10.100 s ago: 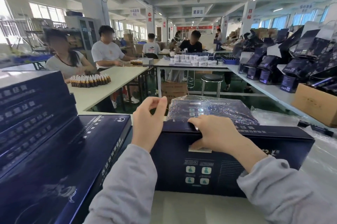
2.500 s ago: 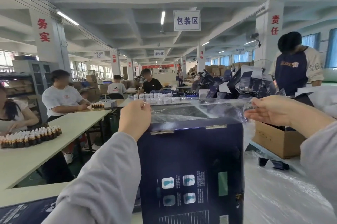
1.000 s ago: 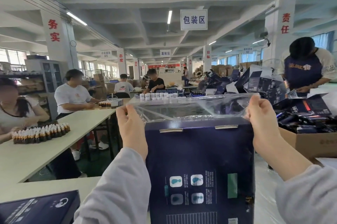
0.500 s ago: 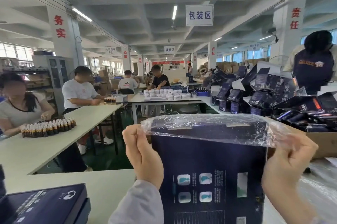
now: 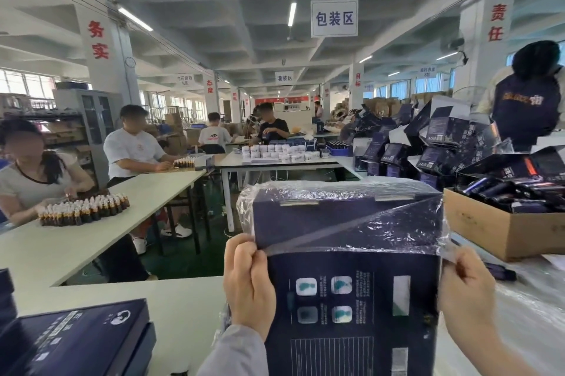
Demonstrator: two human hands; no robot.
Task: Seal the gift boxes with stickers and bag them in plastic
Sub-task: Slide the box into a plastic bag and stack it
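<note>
Although its base is cut off below the view, the tall dark navy cardboard gift box [image 5: 351, 299] is seen upright at the centre, over the near edge of the white bench [image 5: 171, 293]. Its upper part is covered by a crinkled clear plastic bag [image 5: 345, 216]. The bag's lower edge is pinched at the box's left side by the left hand [image 5: 249, 287], fingers curled, and at its right side by the right hand [image 5: 467, 293]. A flat navy box [image 5: 76, 342] lies to the lower left. A brown cardboard carton [image 5: 501, 232] of dark packets is set to the right.
</note>
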